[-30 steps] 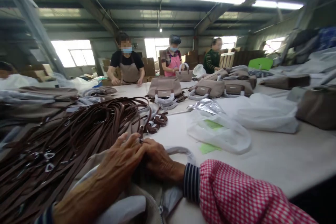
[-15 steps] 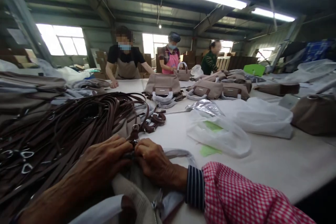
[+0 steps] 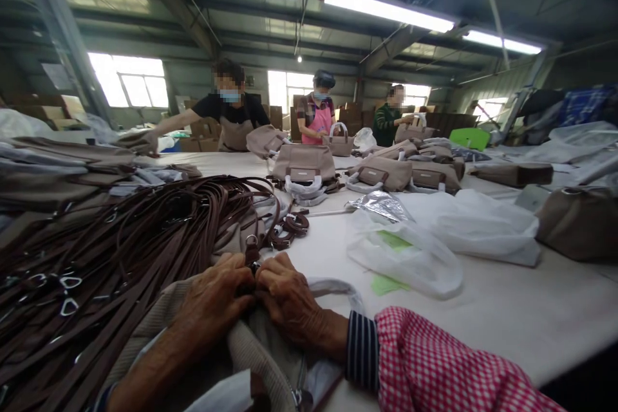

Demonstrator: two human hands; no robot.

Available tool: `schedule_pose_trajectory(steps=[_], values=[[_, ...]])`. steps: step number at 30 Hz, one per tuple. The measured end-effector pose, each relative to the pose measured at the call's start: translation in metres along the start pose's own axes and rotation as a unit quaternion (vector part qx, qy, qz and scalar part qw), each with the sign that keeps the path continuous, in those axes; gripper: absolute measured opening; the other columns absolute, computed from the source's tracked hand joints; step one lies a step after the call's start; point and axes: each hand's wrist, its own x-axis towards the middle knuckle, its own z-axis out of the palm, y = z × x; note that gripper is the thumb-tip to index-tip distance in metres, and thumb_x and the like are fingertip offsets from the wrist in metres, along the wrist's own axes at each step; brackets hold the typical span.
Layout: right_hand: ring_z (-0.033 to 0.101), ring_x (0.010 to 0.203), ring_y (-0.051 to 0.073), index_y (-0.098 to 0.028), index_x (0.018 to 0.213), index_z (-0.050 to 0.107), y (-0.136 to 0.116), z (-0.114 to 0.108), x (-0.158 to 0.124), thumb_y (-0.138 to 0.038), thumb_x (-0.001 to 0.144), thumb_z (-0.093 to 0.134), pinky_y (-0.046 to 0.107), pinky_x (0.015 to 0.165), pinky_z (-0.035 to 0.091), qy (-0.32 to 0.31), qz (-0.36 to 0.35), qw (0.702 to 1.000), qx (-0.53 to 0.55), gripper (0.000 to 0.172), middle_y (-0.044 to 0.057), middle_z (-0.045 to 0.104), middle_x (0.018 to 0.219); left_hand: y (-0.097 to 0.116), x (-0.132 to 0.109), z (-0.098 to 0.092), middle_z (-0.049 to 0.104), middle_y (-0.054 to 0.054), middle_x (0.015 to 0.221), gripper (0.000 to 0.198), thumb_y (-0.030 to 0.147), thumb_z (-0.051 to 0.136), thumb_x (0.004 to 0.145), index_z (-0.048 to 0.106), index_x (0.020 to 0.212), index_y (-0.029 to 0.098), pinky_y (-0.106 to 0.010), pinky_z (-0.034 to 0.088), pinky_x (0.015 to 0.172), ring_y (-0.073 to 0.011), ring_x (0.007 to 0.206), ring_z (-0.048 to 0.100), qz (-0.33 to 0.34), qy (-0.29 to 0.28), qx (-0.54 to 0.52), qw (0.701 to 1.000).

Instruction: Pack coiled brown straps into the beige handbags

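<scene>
The left hand (image 3: pixel 215 293) and the right hand (image 3: pixel 290 299) meet with their fingers curled inward, both grasping a small metal clasp (image 3: pixel 253 265) at the end of a brown strap (image 3: pixel 251 248); the fingers cover most of it, so I cannot tell whether it is hooked onto anything. Directly under the hands lies a beige bag (image 3: pixel 255 351), its zip (image 3: pixel 300 387) running toward the bottom edge, where the bag is cut off; a white wrapped handle (image 3: pixel 333 286) curves just beyond the right hand, whose striped cuff (image 3: pixel 362 351) meets a pink gingham sleeve (image 3: pixel 425 360). To the left spreads a large heap of brown straps (image 3: pixel 120 251) with triangular metal rings (image 3: pixel 70 286), and a small coil of strap (image 3: pixel 294 224) lies just past the hands; so one strap is in hand while many remain heaped, their ends partly buried. Farther along the white table (image 3: pixel 483 328), taupe handbags (image 3: pixel 303 163) stand or lie with handles on, beyond white plastic bags (image 3: pixel 403 257) and a green paper slip (image 3: pixel 389 284); how many are complete is hard to judge; three co-workers (image 3: pixel 229 103) handle bags across the table.
</scene>
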Motion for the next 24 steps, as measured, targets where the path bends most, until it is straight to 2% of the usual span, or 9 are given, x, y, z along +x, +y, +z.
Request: schedule_pose_trajectory(steps=[4,11,16,19,21,24], values=[[0.048,0.111,0.023,-0.021,0.094,0.062,0.000,0.000,0.000,-0.007,0.093,0.057,0.037,0.094,0.046,0.046,-0.018,0.999,0.020,0.015,0.006,0.060,0.118,0.002,0.003,0.001,0.066,-0.005,0.104,0.018,0.015,0.054,0.081,0.071,0.083,0.022,-0.038,0.047,0.090,-0.0265,0.108,0.058,-0.035,-0.032,-0.016,0.999],[0.050,0.106,0.021,-0.020,0.086,0.059,0.006,-0.007,0.001,0.002,0.087,0.061,0.037,0.096,0.044,0.028,-0.032,0.996,0.084,0.022,0.003,0.063,0.107,0.011,0.007,0.004,0.065,-0.005,0.102,0.023,0.014,0.048,0.088,0.069,0.085,0.021,-0.039,0.043,0.088,-0.0263,0.107,0.055,-0.036,-0.052,0.050,0.997],[0.051,0.105,0.021,-0.019,0.080,0.062,0.011,-0.006,0.004,0.006,0.083,0.061,0.037,0.098,0.044,0.025,-0.004,0.993,0.116,0.025,0.003,0.065,0.104,0.015,0.009,0.001,0.064,-0.008,0.105,0.019,0.014,0.049,0.089,0.067,0.087,0.018,-0.041,0.042,0.089,-0.0274,0.106,0.053,-0.031,-0.083,0.089,0.992],[0.052,0.104,0.021,-0.019,0.078,0.061,0.010,-0.001,0.006,0.002,0.086,0.063,0.036,0.095,0.044,0.045,0.009,0.993,0.112,0.023,0.003,0.065,0.102,0.013,0.007,0.001,0.064,-0.006,0.103,0.015,0.015,0.052,0.089,0.066,0.085,0.019,-0.038,0.043,0.089,-0.0255,0.106,0.054,-0.038,-0.064,0.061,0.995],[0.052,0.105,0.021,-0.020,0.080,0.061,0.008,-0.002,0.006,0.001,0.086,0.064,0.036,0.095,0.045,0.046,-0.007,0.994,0.097,0.022,0.003,0.066,0.104,0.011,0.006,0.001,0.063,-0.005,0.100,0.015,0.016,0.053,0.089,0.066,0.084,0.020,-0.037,0.044,0.088,-0.0242,0.105,0.054,-0.052,-0.045,0.042,0.997],[0.055,0.107,0.019,-0.019,0.084,0.064,0.005,-0.014,0.008,0.000,0.087,0.065,0.033,0.096,0.046,0.005,-0.036,0.997,0.073,0.019,0.003,0.068,0.109,0.012,0.004,0.001,0.064,-0.004,0.099,0.016,0.016,0.054,0.090,0.068,0.085,0.021,-0.036,0.043,0.089,-0.0235,0.105,0.054,-0.062,-0.029,0.035,0.997]])
